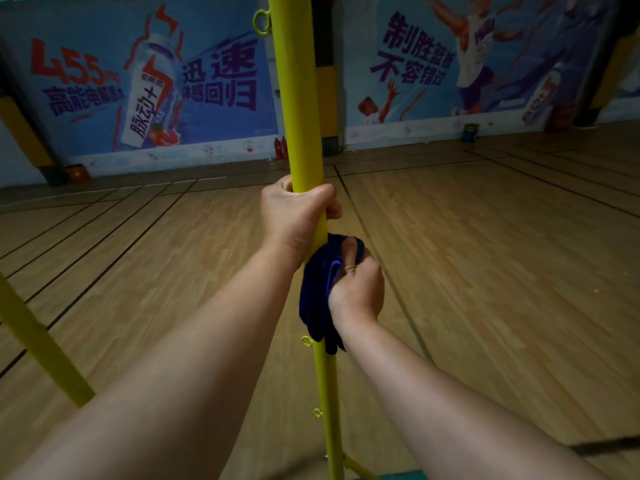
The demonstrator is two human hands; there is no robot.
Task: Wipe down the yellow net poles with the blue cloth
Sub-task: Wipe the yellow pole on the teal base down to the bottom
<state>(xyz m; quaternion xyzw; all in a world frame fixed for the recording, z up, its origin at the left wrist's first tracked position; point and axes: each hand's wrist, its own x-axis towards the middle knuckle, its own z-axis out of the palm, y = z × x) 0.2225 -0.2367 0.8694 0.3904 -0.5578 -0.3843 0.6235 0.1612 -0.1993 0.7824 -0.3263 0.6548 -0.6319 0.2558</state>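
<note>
On smooth round yellow pole [300,109]: left hand [294,216] grips; right hand [356,289] presses (soft) blue cloth [320,292].

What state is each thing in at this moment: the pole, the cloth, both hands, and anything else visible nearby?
Upright yellow metal net pole: standing vertical, gripped at mid-height.
Dark blue cloth: bunched, wrapped against the pole, loose end hanging.
Left hand: fingers curled round the bare pole, above the cloth.
Right hand: pressing the cloth to the pole, thumb up.
Small yellow hooks: empty, no net attached.
Slanted yellow bar: leaning at left, untouched.
</note>
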